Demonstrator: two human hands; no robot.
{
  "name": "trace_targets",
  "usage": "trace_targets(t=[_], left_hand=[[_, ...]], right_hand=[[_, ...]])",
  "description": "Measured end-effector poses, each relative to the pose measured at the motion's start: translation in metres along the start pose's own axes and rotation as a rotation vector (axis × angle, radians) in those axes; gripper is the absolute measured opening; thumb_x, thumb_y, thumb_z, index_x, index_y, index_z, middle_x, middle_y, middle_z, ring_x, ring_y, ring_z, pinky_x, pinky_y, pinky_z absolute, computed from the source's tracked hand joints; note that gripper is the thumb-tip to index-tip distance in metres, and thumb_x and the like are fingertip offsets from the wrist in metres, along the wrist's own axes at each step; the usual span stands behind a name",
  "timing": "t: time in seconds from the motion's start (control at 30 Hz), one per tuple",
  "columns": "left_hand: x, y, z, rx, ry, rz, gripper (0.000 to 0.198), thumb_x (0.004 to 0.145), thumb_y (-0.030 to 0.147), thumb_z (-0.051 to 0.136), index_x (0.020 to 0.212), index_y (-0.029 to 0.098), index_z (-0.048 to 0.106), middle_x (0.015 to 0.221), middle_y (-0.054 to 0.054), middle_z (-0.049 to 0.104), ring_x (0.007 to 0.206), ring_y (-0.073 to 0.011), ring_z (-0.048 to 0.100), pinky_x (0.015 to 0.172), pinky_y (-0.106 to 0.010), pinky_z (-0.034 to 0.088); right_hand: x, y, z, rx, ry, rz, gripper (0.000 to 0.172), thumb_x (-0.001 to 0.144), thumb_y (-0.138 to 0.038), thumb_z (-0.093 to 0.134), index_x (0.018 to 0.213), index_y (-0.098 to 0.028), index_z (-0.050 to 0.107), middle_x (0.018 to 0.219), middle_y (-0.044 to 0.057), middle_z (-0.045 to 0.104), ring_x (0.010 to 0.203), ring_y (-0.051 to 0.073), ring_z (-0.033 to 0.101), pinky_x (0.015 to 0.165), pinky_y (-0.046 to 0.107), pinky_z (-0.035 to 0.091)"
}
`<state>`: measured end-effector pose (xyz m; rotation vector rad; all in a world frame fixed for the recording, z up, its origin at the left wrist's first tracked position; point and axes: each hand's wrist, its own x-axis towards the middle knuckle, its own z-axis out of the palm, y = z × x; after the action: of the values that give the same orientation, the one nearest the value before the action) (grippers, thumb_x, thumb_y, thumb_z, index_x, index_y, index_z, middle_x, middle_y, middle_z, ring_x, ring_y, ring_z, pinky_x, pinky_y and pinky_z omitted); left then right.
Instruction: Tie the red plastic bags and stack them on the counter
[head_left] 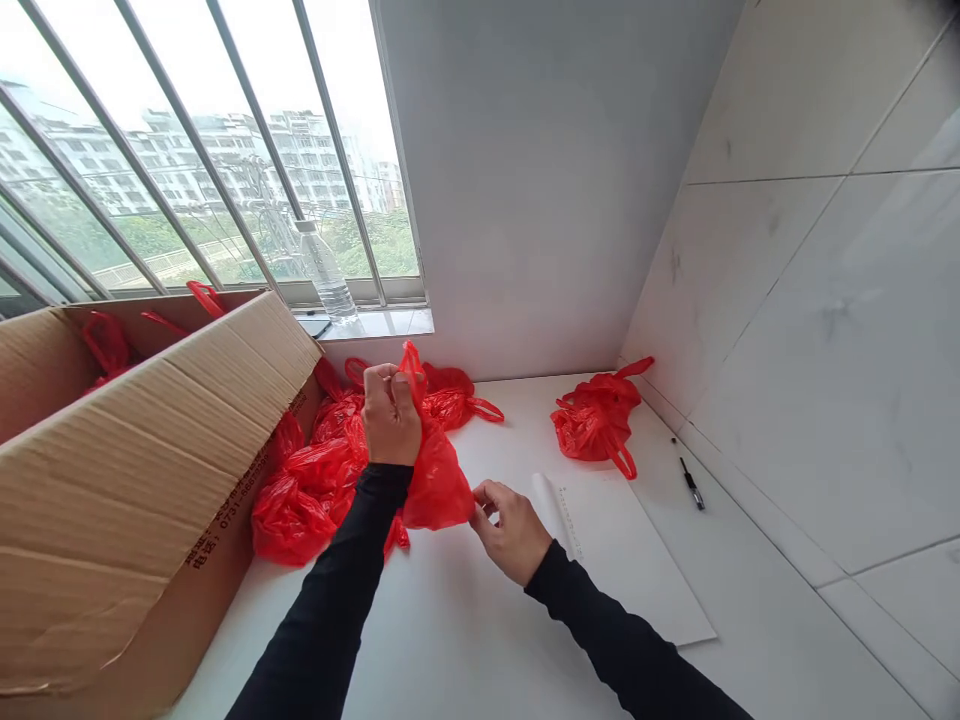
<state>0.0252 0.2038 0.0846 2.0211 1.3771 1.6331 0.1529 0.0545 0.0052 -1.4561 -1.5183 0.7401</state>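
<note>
A red plastic bag (437, 480) hangs above the white table, stretched between my two hands. My left hand (391, 415) is closed round its gathered top, and a loop of the bag sticks up past the fingers. At the bag's lower right corner, my right hand (510, 525) pinches the plastic between thumb and fingertips. Whatever is inside the bag cannot be made out. Behind and left of my left hand lies a pile of red plastic bags (300, 500), partly hidden by my forearm. One more red bag (450, 400) rests by the wall.
A big cardboard box (150, 440) with red bags inside stands at the left. An open notebook (622, 550), a black pen (691, 485) and a separate red bag (600, 415) lie to the right. On the windowsill stands a clear water bottle (326, 275).
</note>
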Motion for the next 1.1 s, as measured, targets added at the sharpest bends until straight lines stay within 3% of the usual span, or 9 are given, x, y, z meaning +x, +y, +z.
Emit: trace_targets(t=[0.17, 0.27, 0.43, 0.5, 0.6, 0.77, 0.93, 1.03, 1.1], left_hand=[[-0.071, -0.006, 0.009, 0.053, -0.113, 0.068, 0.021, 0.092, 0.029, 0.044, 0.109, 0.021, 0.054, 0.114, -0.012, 0.066, 0.111, -0.0264, 0.061, 0.098, -0.043, 0.047], [-0.133, -0.012, -0.002, 0.399, -0.100, -0.001, 0.040, 0.092, 0.030, 0.048, 0.130, 0.022, 0.051, 0.143, -0.017, 0.050, 0.133, -0.0381, 0.044, 0.109, -0.061, 0.032], [-0.202, -0.027, -0.002, 0.474, -0.319, 0.106, 0.063, 0.089, 0.024, 0.051, 0.150, 0.023, 0.036, 0.162, -0.017, 0.023, 0.147, -0.0376, 0.026, 0.112, -0.058, 0.036], [-0.199, -0.039, 0.011, 0.460, -0.422, 0.232, 0.062, 0.087, 0.016, 0.050, 0.149, 0.023, 0.042, 0.164, -0.016, 0.019, 0.149, -0.0366, 0.023, 0.114, -0.056, 0.034], [-0.163, -0.056, 0.033, 0.515, -0.492, 0.297, 0.057, 0.085, 0.011, 0.049, 0.142, 0.019, 0.053, 0.159, -0.019, 0.032, 0.146, -0.0368, 0.033, 0.115, -0.054, 0.034], [-0.102, -0.071, 0.049, 0.589, -0.416, 0.354, 0.053, 0.089, 0.017, 0.048, 0.142, 0.019, 0.055, 0.156, -0.017, 0.039, 0.146, -0.0355, 0.032, 0.120, -0.057, 0.021], [-0.109, -0.058, 0.036, 0.565, -0.390, 0.171, 0.049, 0.095, 0.025, 0.042, 0.141, 0.016, 0.055, 0.154, -0.020, 0.041, 0.144, -0.0394, 0.034, 0.117, -0.067, 0.013], [-0.124, -0.031, 0.025, 0.327, -0.284, 0.197, 0.047, 0.095, 0.025, 0.042, 0.139, 0.016, 0.056, 0.158, -0.018, 0.035, 0.149, -0.0352, 0.025, 0.120, -0.059, 0.016], [-0.134, -0.013, 0.021, 0.059, -0.251, 0.088, 0.042, 0.094, 0.029, 0.045, 0.133, 0.021, 0.060, 0.153, -0.015, 0.043, 0.143, -0.0327, 0.037, 0.116, -0.052, 0.032]], right_hand=[[-0.016, 0.021, 0.016, -0.226, -0.140, 0.081, 0.009, 0.081, -0.020, 0.058, 0.073, -0.020, 0.061, 0.075, 0.002, 0.065, 0.065, 0.015, 0.056, 0.060, 0.027, 0.034], [-0.037, 0.023, 0.011, -0.232, -0.175, 0.064, 0.009, 0.080, -0.024, 0.058, 0.072, -0.020, 0.059, 0.075, 0.001, 0.064, 0.064, 0.015, 0.054, 0.060, 0.027, 0.033], [-0.060, 0.027, 0.002, -0.286, -0.184, 0.080, 0.010, 0.078, -0.019, 0.056, 0.069, -0.021, 0.053, 0.073, 0.000, 0.061, 0.064, 0.015, 0.053, 0.061, 0.028, 0.033], [-0.060, 0.027, 0.000, -0.289, -0.160, 0.086, 0.007, 0.082, -0.020, 0.055, 0.075, -0.021, 0.056, 0.077, 0.001, 0.063, 0.069, 0.017, 0.057, 0.064, 0.029, 0.036], [-0.050, 0.022, -0.010, -0.200, -0.105, 0.075, 0.012, 0.086, -0.025, 0.055, 0.096, -0.023, 0.062, 0.094, 0.003, 0.068, 0.075, 0.018, 0.063, 0.068, 0.030, 0.042], [-0.017, 0.031, -0.062, -0.123, 0.198, 0.085, 0.023, 0.092, -0.031, 0.051, 0.112, -0.023, 0.060, 0.101, 0.006, 0.068, 0.081, 0.019, 0.065, 0.071, 0.032, 0.051], [0.025, 0.078, -0.125, -0.465, 0.633, 0.197, 0.048, 0.084, -0.030, 0.059, 0.129, -0.013, 0.053, 0.130, 0.021, 0.058, 0.123, 0.037, 0.051, 0.098, 0.055, 0.043], [0.045, 0.096, -0.142, -0.463, 0.564, 0.301, 0.046, 0.080, -0.026, 0.061, 0.122, -0.008, 0.057, 0.115, 0.024, 0.067, 0.110, 0.040, 0.060, 0.095, 0.058, 0.043], [0.053, 0.093, -0.146, -0.410, 0.518, 0.255, 0.030, 0.083, -0.023, 0.054, 0.109, -0.010, 0.063, 0.102, 0.020, 0.071, 0.099, 0.035, 0.066, 0.092, 0.053, 0.046]])
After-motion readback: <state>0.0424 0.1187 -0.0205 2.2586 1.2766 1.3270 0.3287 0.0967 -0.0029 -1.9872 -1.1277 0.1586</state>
